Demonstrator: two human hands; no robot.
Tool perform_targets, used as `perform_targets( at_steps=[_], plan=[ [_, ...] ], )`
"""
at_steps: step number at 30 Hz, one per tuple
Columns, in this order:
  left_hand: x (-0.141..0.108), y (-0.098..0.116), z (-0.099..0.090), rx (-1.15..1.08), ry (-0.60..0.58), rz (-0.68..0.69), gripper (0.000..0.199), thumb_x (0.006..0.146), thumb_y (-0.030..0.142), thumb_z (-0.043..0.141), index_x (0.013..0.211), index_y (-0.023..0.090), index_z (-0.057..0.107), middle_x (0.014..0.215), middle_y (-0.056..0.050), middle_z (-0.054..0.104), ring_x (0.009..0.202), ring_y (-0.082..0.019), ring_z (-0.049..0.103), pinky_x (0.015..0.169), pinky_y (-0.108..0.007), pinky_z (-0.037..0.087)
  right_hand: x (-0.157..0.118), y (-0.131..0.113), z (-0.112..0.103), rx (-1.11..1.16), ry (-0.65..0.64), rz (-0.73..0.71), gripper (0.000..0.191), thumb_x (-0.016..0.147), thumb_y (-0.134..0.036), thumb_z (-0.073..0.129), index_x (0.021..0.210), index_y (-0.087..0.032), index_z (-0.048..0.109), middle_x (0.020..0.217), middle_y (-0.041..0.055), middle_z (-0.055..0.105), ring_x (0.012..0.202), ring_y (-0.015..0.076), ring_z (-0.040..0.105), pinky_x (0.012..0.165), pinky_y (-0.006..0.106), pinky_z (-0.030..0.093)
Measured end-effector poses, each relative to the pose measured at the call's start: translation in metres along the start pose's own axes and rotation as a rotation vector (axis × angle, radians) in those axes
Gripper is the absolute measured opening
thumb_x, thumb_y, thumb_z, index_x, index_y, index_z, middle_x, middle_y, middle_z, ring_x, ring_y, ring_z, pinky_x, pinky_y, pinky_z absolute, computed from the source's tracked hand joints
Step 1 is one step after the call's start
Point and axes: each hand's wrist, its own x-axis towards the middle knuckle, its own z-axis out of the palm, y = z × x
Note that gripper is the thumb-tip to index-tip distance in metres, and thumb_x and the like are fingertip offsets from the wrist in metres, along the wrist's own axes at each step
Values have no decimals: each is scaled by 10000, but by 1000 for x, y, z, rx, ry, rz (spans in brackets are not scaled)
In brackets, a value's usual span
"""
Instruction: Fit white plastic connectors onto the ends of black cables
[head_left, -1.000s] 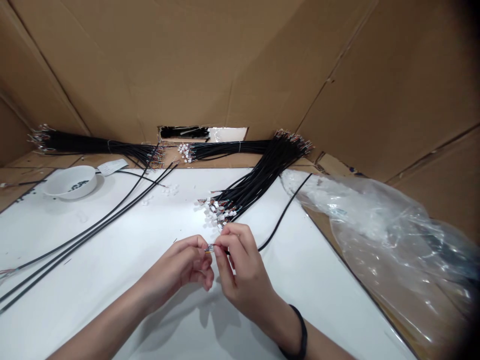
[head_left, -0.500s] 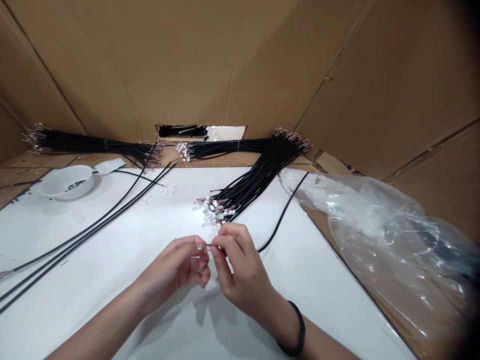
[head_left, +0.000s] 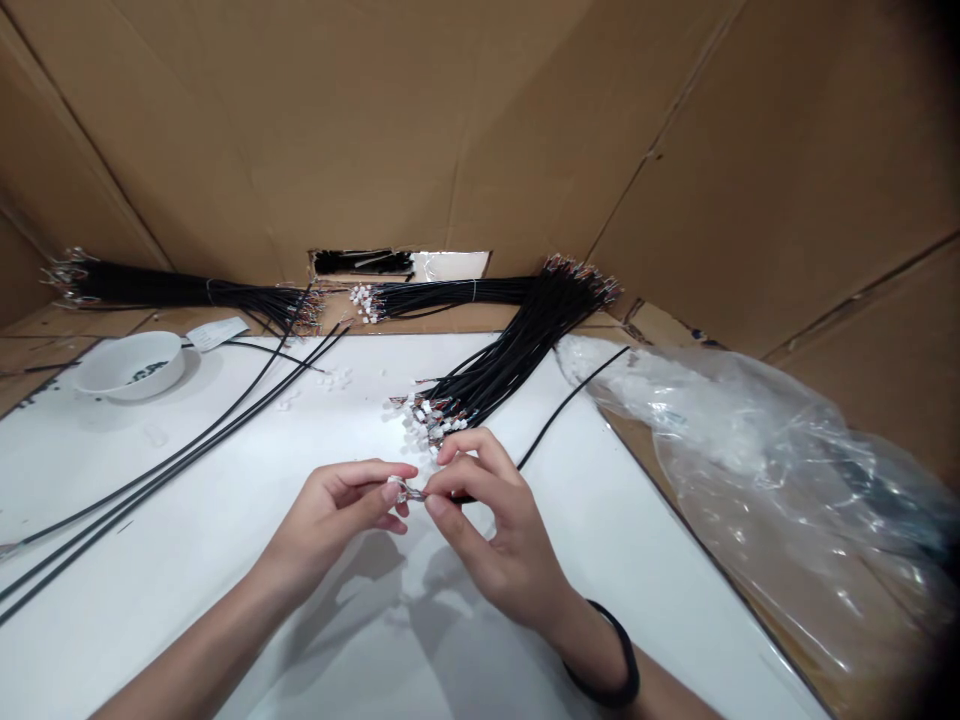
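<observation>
my left hand (head_left: pixel 330 520) and right hand (head_left: pixel 499 530) are together over the table, fingertips of both pinched on a small pale connector (head_left: pixel 399 490), too small to see its detail. a thin black cable (head_left: pixel 574 405) seems to run from it behind my right hand. judged light and fragile: hold the plastic body, not the fine wires. black band (head_left: pixel 611 665) on right wrist. beyond: white table top (head_left: pixel 225 560), bundle of black cables (head_left: pixel 480 385), white bowl (head_left: pixel 97 375) far left, clear plastic bag (head_left: pixel 750 480) right, cardboard wall (head_left: pixel 300 150) behind.
</observation>
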Motion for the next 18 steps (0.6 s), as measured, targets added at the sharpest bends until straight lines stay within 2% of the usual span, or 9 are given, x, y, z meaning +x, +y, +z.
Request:
perform_targets(
  at_steps=[4, 8, 12, 18],
  plan=[
    [-1, 0, -2, -98, -43, -37, 218, 732, 338, 718, 845, 152, 728, 798, -57, 641, 701, -106, 574, 657, -207, 500, 0, -1, -4, 14, -61, -30, 87, 824, -130, 528, 802, -121, 612, 941, 82, 451, 708, 93, 472, 578, 233, 429],
    [-1, -1, -2, -87, -72, 4, 194, 769, 330, 685, 799, 140, 708, 716, -48, 617, 659, -102, 562, 637, -208, 485, 2, -2, -6, 10, -40, -2, 92, 815, -132, 545, 791, -120, 633, 931, 75, 475, 631, 69, 441, 523, 218, 406],
    [0, -1, -3, -25, -65, 39, 240, 811, 347, 634, 752, 119, 674, 696, -50, 606, 642, -108, 560, 634, -219, 478, 5, 0, -6, 46, -14, 73, 100, 829, -153, 556, 795, -131, 647, 893, 69, 522, 732, 96, 524, 549, 193, 435],
    [1, -1, -3, -10, -49, -10, 244, 801, 353, 644, 779, 111, 670, 698, -51, 618, 616, -99, 565, 605, -205, 476, 4, 3, -7, 76, -6, 199, 101, 847, -190, 551, 794, -152, 629, 904, 59, 538, 826, 110, 547, 568, 173, 452]
  ],
)
